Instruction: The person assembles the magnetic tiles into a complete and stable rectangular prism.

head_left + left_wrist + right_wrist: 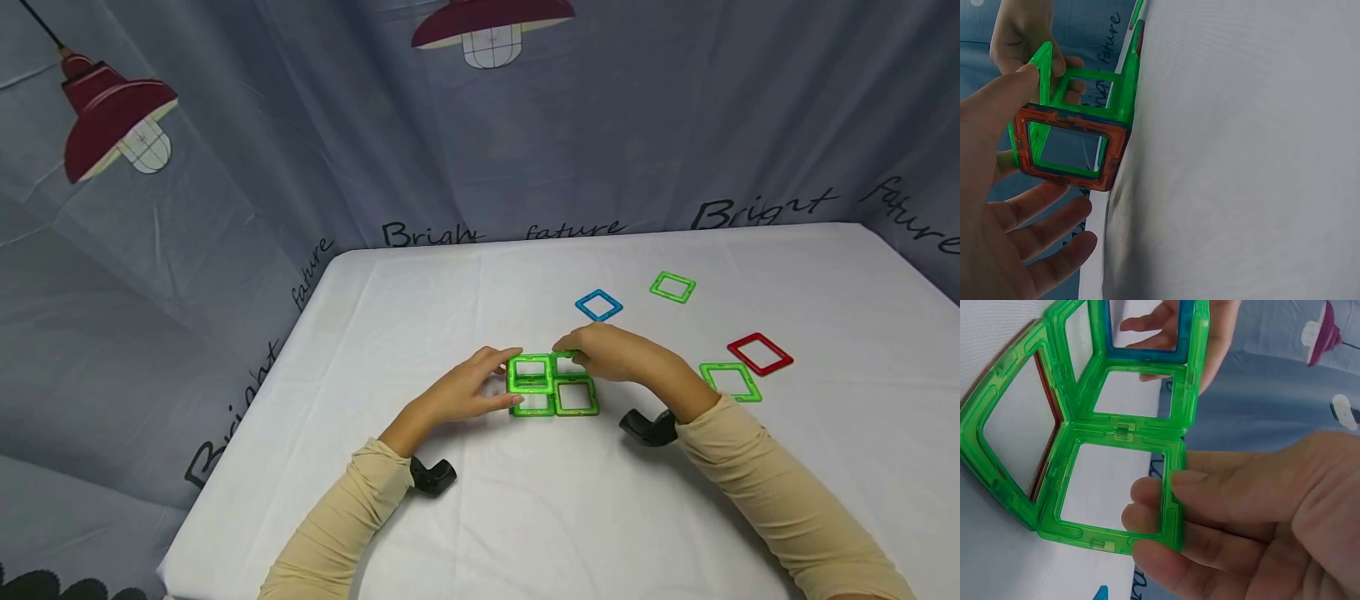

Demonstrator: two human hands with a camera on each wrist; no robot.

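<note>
A small structure of magnetic tiles (555, 385) stands on the white tabletop between both hands. Most of its square frames are green; an orange-red tile (1113, 156) forms one side in the left wrist view, and a blue tile (1147, 356) shows in the right wrist view. My left hand (461, 393) holds the structure's left side between thumb and forefinger, the other fingers spread. My right hand (615, 352) pinches the outer edge of a green square tile (1100, 544), which meets the box along one edge. Next to it, another green tile (1013, 503) lies against a red one.
Behind the right hand lie a blue tile (587, 314) and a green tile (666, 296). Farther right, a red tile (777, 368) touches or overlaps another green tile (722, 366). A grey printed curtain (300, 125) borders the table's back and left.
</note>
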